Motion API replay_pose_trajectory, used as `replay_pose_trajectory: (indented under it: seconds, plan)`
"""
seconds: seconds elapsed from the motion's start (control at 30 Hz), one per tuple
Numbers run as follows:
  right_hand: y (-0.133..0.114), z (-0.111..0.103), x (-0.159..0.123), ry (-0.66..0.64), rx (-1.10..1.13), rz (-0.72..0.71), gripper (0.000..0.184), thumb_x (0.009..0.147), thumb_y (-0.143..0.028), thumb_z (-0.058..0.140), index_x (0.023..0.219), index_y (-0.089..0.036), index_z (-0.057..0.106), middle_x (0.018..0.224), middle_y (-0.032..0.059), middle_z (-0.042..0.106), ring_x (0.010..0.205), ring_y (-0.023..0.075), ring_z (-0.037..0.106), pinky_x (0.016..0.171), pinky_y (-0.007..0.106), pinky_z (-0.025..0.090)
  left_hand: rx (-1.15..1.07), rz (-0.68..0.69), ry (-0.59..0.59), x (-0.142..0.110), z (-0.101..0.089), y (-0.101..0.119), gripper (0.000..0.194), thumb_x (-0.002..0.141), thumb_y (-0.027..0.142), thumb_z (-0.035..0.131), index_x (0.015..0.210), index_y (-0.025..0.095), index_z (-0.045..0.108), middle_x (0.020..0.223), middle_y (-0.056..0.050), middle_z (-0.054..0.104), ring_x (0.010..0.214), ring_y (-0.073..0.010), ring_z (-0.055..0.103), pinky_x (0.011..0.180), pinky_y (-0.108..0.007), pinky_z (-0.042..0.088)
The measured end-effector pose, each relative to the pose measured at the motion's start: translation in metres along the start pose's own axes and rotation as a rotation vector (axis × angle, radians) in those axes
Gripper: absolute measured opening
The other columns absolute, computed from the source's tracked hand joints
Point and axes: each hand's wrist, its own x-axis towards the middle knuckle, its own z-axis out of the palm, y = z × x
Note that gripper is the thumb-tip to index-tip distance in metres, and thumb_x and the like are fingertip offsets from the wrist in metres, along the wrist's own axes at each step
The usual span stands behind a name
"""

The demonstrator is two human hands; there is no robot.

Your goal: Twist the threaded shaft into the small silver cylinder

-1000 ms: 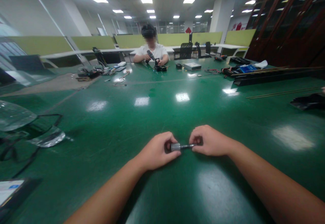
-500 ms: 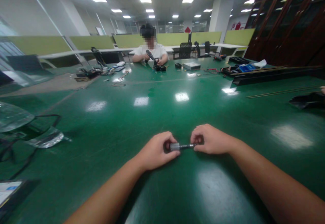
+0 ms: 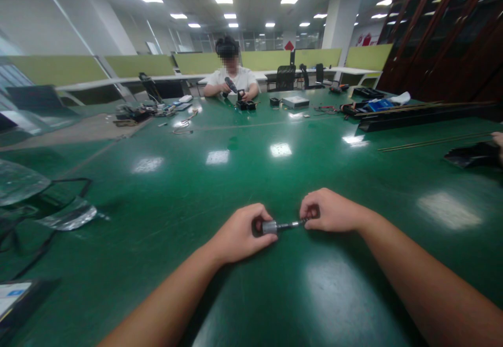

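My left hand is closed around a small tool with a grey metal cylinder and a thin dark shaft pointing right. My right hand pinches a small dark, ridged, spring-like piece at the far end of that shaft. A short bright silver stretch shows just left of the right fingertips. Whether the ridged piece is on the shaft or apart from it is too small to tell. Both hands rest low over the green tabletop.
A clear plastic bottle lies at left, above a dark-edged screen. Across the table a person holds a power drill. Thin rods and a black bag lie at right, by another person's hand.
My right hand has shifted slightly right and up, away from the left hand, and more silver shows on the shaft. My left hand keeps its hold on the cylinder.
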Motion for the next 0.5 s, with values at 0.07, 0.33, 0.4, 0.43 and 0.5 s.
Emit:
replay_pose_trajectory:
  seconds: [0.07, 0.33, 0.4, 0.43, 0.5]
  plan:
    - [-0.001, 0.002, 0.0, 0.002, 0.002, -0.002, 0.012, 0.071, -0.018, 0.072, 0.082, -0.018, 0.074, 0.076, 0.0016, 0.069, 0.068, 0.0145, 0.061, 0.062, 0.024, 0.046, -0.01, 0.002, 0.0, 0.0, 0.0, 0.0, 0.019, 0.077, 0.028, 0.072, 0.087, 0.017, 0.059, 0.08, -0.001, 0.06, 0.07, -0.015, 0.056, 0.063, -0.024, 0.042]
    - [-0.024, 0.035, 0.017, 0.115, -0.119, -0.192, 0.01, 0.08, -0.024, 0.071, 0.089, -0.02, 0.075, 0.08, 0.0026, 0.07, 0.077, 0.016, 0.06, 0.077, 0.03, 0.041, 0.024, 0.039, 0.068, 0.0, 0.003, -0.002, 0.019, 0.073, 0.02, 0.073, 0.084, 0.018, 0.058, 0.082, -0.001, 0.058, 0.073, -0.016, 0.054, 0.066, -0.026, 0.042]
    - [-0.026, 0.041, 0.02, 0.148, -0.119, -0.196, 0.01, 0.081, -0.025, 0.07, 0.089, -0.02, 0.075, 0.08, 0.0029, 0.071, 0.077, 0.0163, 0.06, 0.075, 0.029, 0.04, 0.022, 0.049, 0.075, 0.0, 0.003, -0.002, 0.02, 0.072, 0.023, 0.075, 0.083, 0.018, 0.059, 0.083, -0.001, 0.059, 0.075, -0.0166, 0.054, 0.067, -0.026, 0.043]
    - [-0.026, 0.043, 0.021, 0.166, -0.11, -0.183, 0.01, 0.081, -0.025, 0.071, 0.089, -0.02, 0.075, 0.08, 0.0027, 0.071, 0.076, 0.0162, 0.06, 0.074, 0.029, 0.041, 0.019, 0.055, 0.074, 0.0, 0.002, -0.002, 0.021, 0.072, 0.025, 0.076, 0.084, 0.018, 0.059, 0.083, -0.001, 0.059, 0.075, -0.0168, 0.055, 0.067, -0.027, 0.043]
    - [-0.026, 0.044, 0.022, 0.194, -0.072, -0.147, 0.011, 0.079, -0.025, 0.072, 0.089, -0.02, 0.074, 0.08, 0.0022, 0.071, 0.075, 0.0156, 0.06, 0.073, 0.027, 0.042, 0.005, 0.057, 0.074, 0.0, 0.001, -0.001, 0.019, 0.077, 0.03, 0.073, 0.086, 0.018, 0.061, 0.084, -0.002, 0.06, 0.075, -0.0166, 0.055, 0.068, -0.027, 0.044]
